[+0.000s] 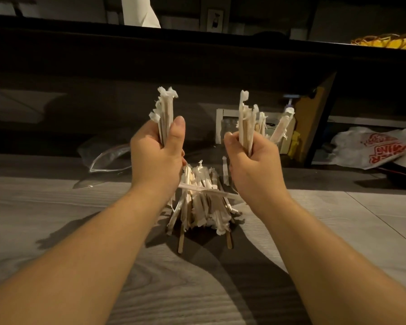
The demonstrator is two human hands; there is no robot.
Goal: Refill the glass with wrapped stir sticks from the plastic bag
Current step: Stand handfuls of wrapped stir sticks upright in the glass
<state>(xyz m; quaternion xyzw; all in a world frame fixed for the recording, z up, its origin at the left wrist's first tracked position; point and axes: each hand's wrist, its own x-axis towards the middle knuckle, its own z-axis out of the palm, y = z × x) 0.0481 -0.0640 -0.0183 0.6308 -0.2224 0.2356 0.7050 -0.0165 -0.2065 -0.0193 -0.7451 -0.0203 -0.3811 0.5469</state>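
My left hand (157, 158) is closed around an upright bundle of paper-wrapped stir sticks (165, 111). My right hand (251, 158) grips a second upright bundle (246, 120). Both are held above the grey wooden counter. Between and below my wrists lies a loose pile of wrapped sticks (202, 200), some bare wooden ends poking out toward me. Behind my right hand stands the glass (273, 131) with a few wrapped sticks leaning in it; most of it is hidden. An open clear plastic bag (108, 156) lies flat on the counter to the left.
A dark raised ledge runs across the back. To the right, a white shopping bag with red print (373, 148) sits on a lower shelf. A wooden divider (312, 118) stands behind the glass. A yellow basket (389, 42) rests on the top right ledge.
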